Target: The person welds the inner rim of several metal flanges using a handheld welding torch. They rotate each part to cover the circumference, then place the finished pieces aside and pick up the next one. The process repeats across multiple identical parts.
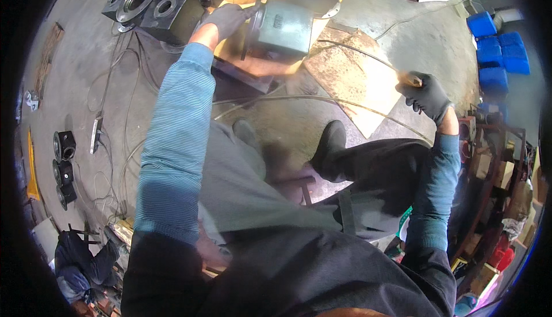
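Note:
My left hand (226, 19), in a dark glove, has its fingers on the flange edge of a grey-green metal housing (284, 28). The housing lies on its side on a bench-like support with a yellow edge, its flange facing left. In my gloved right hand (424, 94), to the right, is a small tool whose brownish end (415, 79) shows; its exact kind is unclear. A thin hose (358, 51) runs from beside the housing towards that hand. Dark castings with round machined flanges (166, 6) stand just left of my left hand.
Stained cardboard (345, 66) lies on the floor. A long hose (302, 97) crosses before my feet; cables and a power strip (95, 135) lie left. Blue containers (491, 51) and a cluttered rack (483, 166) stand right. Another person (82, 261) is at the lower left.

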Available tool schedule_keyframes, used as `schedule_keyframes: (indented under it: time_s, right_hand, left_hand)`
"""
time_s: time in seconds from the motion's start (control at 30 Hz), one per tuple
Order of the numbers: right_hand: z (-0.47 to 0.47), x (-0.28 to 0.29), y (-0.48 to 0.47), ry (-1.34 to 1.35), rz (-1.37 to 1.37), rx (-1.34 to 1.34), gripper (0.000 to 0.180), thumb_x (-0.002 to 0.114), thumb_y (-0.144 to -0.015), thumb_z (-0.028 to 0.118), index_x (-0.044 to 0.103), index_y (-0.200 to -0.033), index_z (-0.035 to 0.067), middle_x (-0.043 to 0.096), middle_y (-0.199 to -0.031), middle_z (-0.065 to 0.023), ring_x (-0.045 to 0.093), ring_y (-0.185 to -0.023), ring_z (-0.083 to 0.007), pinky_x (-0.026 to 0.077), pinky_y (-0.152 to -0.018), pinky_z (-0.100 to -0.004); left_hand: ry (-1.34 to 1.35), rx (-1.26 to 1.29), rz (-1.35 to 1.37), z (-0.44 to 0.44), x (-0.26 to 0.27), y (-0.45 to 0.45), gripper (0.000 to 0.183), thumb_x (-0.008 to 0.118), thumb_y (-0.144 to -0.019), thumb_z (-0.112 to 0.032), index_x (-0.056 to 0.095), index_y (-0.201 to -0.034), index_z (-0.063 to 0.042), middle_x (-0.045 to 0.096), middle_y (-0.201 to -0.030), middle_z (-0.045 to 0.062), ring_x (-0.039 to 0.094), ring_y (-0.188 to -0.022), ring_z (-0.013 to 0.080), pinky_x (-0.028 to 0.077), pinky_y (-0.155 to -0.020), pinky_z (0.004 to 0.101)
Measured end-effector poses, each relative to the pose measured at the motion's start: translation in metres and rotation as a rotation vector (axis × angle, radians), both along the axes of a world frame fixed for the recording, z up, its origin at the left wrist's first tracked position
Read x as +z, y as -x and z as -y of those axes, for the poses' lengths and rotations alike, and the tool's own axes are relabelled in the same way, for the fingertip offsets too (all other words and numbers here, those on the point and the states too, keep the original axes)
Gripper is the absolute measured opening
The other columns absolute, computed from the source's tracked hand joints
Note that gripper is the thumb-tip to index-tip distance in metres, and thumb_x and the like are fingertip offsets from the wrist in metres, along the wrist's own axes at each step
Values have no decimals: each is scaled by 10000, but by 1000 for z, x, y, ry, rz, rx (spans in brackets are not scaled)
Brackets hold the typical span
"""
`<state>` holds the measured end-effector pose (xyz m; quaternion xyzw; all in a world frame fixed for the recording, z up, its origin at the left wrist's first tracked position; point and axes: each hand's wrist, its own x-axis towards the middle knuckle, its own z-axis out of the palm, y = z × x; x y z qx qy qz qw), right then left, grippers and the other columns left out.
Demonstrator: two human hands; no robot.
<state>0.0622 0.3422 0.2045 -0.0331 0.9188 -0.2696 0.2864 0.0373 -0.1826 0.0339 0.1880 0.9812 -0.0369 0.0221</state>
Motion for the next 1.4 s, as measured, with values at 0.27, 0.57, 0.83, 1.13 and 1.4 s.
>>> schedule_keyframes:
  time_s: [0.27,0.57,0.83,1.13,1.4]
  right_hand:
    - [-3,-13,6,-88,-122,25,411,812,-956,270,739,-1278,26,679,-793,-15,629,-634,-97,505,-540,-276]
    - [-18,-18,9,11,-71,39,399,823,-963,302,748,-1258,45,690,-793,-10,633,-649,-77,504,-542,-263]
    - [-30,-45,33,-23,-102,-87,472,778,-979,310,712,-1369,51,709,-750,-81,644,-574,-140,523,-469,-309]
    - [-38,-105,67,24,146,197,545,745,-951,438,714,-1325,42,763,-861,-216,737,-649,-268,647,-539,-451]
    - [-42,-121,83,129,74,117,432,793,-886,396,779,-1108,26,772,-865,-187,734,-684,-269,583,-580,-406]
  left_hand:
    - [-12,82,51,-16,-1,16,484,448,-1100,-166,534,-1569,-245,746,-1166,236,735,-1100,408,590,-938,486]
    - [-337,409,293,-32,2,20,625,422,-1119,-580,659,-1407,-79,705,-1297,269,665,-1255,426,518,-1051,483]
    - [-553,503,226,-8,-54,45,823,473,-1041,-693,657,-1348,48,669,-1353,329,627,-1307,446,471,-1107,473]
    - [-750,546,137,-13,-68,46,800,441,-1078,-638,630,-1414,63,677,-1353,319,664,-1231,435,491,-1064,450]
    - [-914,620,66,-33,-61,32,773,447,-1110,-600,655,-1348,105,734,-1197,253,662,-1069,298,503,-986,416]
